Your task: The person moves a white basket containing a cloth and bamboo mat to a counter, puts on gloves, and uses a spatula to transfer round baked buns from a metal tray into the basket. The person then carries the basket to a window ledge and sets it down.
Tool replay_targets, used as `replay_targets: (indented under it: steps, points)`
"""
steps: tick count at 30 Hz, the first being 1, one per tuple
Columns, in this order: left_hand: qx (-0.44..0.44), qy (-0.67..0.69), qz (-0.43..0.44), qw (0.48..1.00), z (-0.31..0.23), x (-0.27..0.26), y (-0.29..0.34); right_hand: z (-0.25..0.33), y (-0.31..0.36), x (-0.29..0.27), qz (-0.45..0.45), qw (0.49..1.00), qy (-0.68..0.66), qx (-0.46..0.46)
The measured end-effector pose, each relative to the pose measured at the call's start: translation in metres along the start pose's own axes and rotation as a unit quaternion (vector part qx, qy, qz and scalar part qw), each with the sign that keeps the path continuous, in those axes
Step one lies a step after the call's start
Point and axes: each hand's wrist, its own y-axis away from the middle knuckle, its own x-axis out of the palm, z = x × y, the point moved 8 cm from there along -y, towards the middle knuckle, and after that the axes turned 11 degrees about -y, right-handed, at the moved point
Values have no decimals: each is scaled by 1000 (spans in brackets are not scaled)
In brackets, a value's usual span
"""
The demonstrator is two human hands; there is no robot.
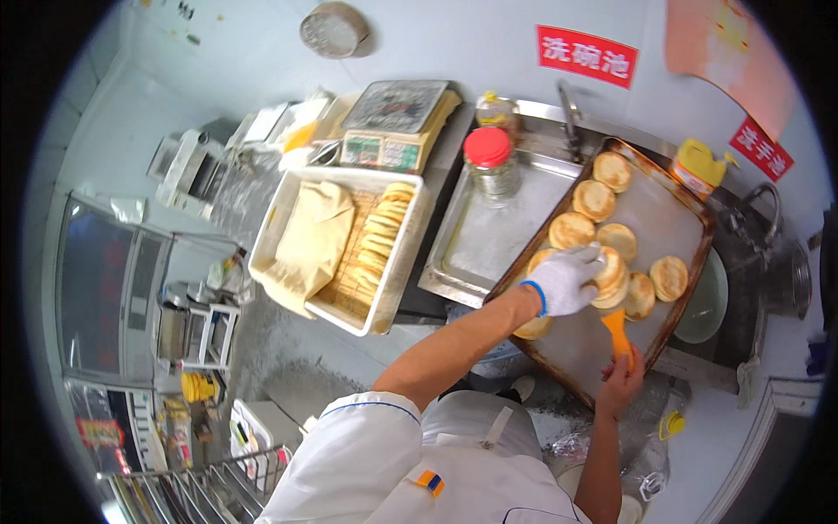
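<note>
A rust-edged baking tray [659, 218] lies slanted over the sink, with several round golden flatbreads [594, 201] spread along its left side and middle. My left hand [566, 281], in a white glove with a blue cuff, has its fingers closed around the side of a small stack of flatbreads [614, 278]. Bare and lower down, my right hand [621, 384] grips an orange spatula [616, 334] by its handle. The spatula's flat end points up at the stack's near edge; whether it touches the bread I cannot tell.
A white crate [419, 223] with a row of flatbreads and a cloth stands left of the metal sink [489, 240]. Behind are a scale [393, 109] and a red-lidded jar [493, 162]. A yellow bottle [698, 168] and pale green basin [705, 301] border the tray's right.
</note>
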Motion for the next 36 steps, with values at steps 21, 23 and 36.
replay_targets:
  steps: [21,23,36]
  points:
    - [-198,-92,424,879,199,-237,345,-66,332,319,204,867,-208,404]
    - [-186,-72,466,862,223,-221,357,-74,342,327,188,874,-185,408]
    - [-283,160,194,926,304,-209,394,-54,345,305,111,890,-178,404]
